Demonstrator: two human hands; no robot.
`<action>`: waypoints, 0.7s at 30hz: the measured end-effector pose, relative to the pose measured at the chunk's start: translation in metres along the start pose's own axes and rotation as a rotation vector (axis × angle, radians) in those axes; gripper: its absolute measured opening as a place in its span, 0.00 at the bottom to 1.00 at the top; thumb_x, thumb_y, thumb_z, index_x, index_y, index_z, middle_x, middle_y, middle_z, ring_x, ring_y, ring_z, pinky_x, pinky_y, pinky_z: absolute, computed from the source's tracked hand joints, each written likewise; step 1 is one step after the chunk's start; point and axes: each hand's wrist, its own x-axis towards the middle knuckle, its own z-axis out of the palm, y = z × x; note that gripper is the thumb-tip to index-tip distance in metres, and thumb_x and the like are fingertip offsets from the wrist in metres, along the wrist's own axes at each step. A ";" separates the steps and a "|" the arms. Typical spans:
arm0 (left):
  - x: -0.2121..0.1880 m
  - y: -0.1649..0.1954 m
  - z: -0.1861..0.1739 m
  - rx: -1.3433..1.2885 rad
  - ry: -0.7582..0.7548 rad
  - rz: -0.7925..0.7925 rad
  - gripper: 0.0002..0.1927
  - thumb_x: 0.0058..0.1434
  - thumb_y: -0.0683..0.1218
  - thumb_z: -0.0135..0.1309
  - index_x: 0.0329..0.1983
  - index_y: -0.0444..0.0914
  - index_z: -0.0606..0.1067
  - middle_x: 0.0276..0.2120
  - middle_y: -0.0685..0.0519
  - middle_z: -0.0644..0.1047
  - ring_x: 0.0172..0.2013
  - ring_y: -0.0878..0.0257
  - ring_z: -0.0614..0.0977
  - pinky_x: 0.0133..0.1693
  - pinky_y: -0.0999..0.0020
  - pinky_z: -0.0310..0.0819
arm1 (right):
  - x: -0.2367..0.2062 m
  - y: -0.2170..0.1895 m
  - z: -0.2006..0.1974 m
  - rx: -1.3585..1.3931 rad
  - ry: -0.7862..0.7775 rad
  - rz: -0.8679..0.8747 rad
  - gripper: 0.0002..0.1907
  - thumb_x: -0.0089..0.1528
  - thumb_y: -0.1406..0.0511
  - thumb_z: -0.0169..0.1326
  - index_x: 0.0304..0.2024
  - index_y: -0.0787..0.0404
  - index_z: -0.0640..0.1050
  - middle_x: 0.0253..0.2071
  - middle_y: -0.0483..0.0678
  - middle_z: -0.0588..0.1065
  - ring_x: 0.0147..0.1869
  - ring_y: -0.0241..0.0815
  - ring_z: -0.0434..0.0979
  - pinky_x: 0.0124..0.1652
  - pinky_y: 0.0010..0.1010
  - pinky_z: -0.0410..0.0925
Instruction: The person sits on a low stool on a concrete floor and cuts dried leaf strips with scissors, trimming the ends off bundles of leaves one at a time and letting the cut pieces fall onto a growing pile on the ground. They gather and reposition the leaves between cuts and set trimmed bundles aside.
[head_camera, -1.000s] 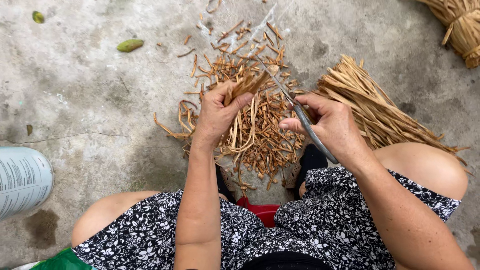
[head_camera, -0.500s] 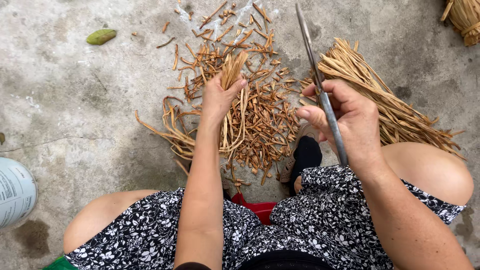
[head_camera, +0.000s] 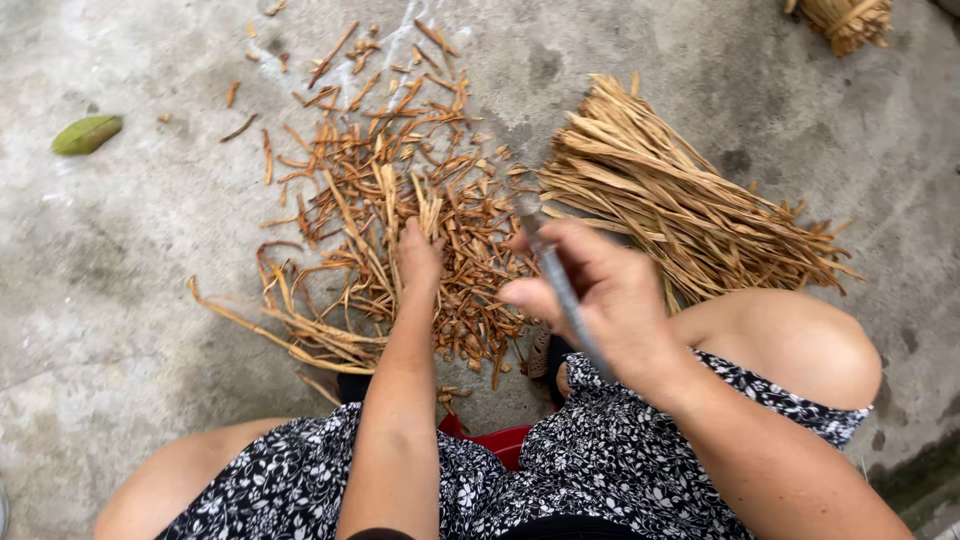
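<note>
Left hand (head_camera: 418, 258) has its grip closed round a few upright strips (head_camera: 432, 212), pinched just above the scrap pile (head_camera: 400, 210) on the concrete floor (head_camera: 120, 330). Right hand (head_camera: 600, 295) is fisted on a knife (head_camera: 562, 288); the blade is blurred, so I can't tell where the edge points.

Risks, as I judge them:
- Knife sits close beside the left grip's fingers. A slip or a strip giving way suddenly could bring the edge onto them.
- Strips are thin and springy, could twist out of the pinch.
- Bare knee (head_camera: 790, 345) lies just below the right grip, in line if the knife drops.

Around: bundle of long strips (head_camera: 680, 205) right of the knife hand, touching the knee; tied bundle (head_camera: 848, 20) far off, top right; green leaf (head_camera: 87, 133) well left. Loose scraps crowd the floor under the left grip.
</note>
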 end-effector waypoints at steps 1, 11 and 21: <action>0.000 -0.002 -0.003 0.046 -0.003 0.045 0.16 0.60 0.44 0.63 0.48 0.34 0.73 0.49 0.39 0.78 0.46 0.43 0.80 0.49 0.47 0.75 | 0.001 0.001 0.004 -0.060 -0.027 -0.063 0.23 0.57 0.59 0.69 0.51 0.60 0.79 0.25 0.36 0.72 0.27 0.25 0.68 0.26 0.20 0.65; -0.012 0.008 -0.044 -0.715 -0.089 -0.184 0.13 0.62 0.47 0.64 0.47 0.39 0.78 0.27 0.51 0.79 0.18 0.72 0.69 0.21 0.73 0.63 | -0.002 -0.001 -0.009 -0.144 0.013 -0.149 0.26 0.55 0.54 0.69 0.51 0.61 0.80 0.29 0.39 0.76 0.31 0.27 0.72 0.30 0.24 0.68; -0.091 0.014 -0.194 -0.974 -0.086 0.294 0.12 0.59 0.45 0.66 0.45 0.38 0.82 0.29 0.56 0.84 0.20 0.77 0.71 0.21 0.79 0.62 | -0.009 -0.004 -0.005 -0.314 -0.078 -0.068 0.36 0.52 0.48 0.67 0.58 0.57 0.75 0.36 0.42 0.80 0.39 0.33 0.79 0.40 0.29 0.71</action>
